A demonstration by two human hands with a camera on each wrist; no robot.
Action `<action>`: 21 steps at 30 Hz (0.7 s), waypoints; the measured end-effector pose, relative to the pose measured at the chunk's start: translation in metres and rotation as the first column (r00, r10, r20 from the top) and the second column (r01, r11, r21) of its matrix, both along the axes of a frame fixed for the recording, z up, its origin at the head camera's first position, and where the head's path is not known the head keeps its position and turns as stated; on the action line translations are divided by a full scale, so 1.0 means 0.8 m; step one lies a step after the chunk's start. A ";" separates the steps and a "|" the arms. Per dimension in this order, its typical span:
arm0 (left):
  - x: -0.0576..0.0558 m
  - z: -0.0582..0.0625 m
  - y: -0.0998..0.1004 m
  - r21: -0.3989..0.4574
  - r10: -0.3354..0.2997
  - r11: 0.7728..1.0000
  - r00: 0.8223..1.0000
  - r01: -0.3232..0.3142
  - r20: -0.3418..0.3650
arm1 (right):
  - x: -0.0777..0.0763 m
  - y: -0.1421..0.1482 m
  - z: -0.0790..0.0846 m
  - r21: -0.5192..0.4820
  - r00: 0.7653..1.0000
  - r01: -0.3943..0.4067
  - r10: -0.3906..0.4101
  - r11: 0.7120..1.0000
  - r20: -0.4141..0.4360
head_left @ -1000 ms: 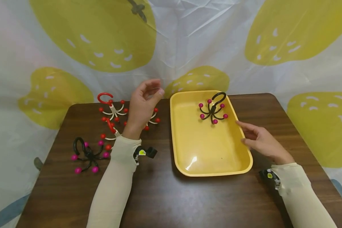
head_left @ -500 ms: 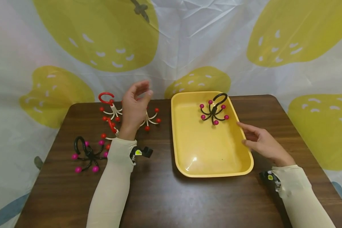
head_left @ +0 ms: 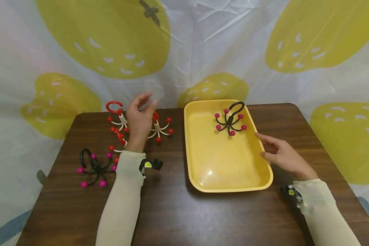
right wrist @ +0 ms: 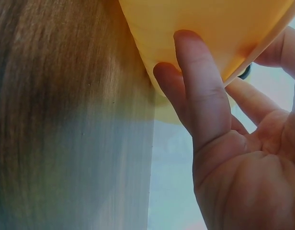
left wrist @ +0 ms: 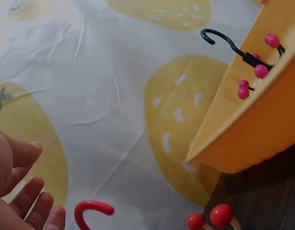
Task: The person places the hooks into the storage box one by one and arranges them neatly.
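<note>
Fingers [head_left: 141, 98] apart, left hand [head_left: 139, 121] has moved leftward; right hand [head_left: 285, 156], fingers spread, touches tray [head_left: 224, 160].

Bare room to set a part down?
Bare: near half of the yellow tray, short of the black hanger inside; table nearside of the tray, between the sleeves. Crowded: table's left back, red-hooked hangers around the left hand. Right hand occupies the tray's right rim.

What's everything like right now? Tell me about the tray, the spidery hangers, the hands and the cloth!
Yellow tray: right side up.
Black hanger: inside the tray, not held.
Other black hanger: on the table, not held.
Three red-and-white hangers: on the table, partly hidden.
Left hand: raised, holding nothing.
Right hand: touching the tray's side.
Patterned cloth: creased.
</note>
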State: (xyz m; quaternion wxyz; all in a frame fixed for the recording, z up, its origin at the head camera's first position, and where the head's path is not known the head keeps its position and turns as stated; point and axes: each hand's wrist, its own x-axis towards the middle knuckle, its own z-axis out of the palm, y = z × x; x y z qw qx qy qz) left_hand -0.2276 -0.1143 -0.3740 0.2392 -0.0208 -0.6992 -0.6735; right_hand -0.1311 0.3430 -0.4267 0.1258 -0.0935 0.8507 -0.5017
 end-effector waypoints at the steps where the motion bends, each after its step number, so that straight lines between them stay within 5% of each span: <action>1: 0.000 -0.002 -0.001 0.005 0.007 1.000 1.000 -0.007 0.003 | 0.000 0.000 0.000 -0.002 1.000 -0.001 0.001 1.000 0.001; 11: -0.010 -0.027 -0.006 -0.019 0.066 0.998 0.991 -0.064 0.115 | 0.001 -0.001 -0.001 0.007 1.000 0.001 -0.001 1.000 0.013; 21: -0.012 -0.043 -0.010 -0.053 -0.019 0.998 0.976 0.032 0.218 | -0.001 -0.001 -0.002 0.027 1.000 0.008 -0.008 1.000 0.018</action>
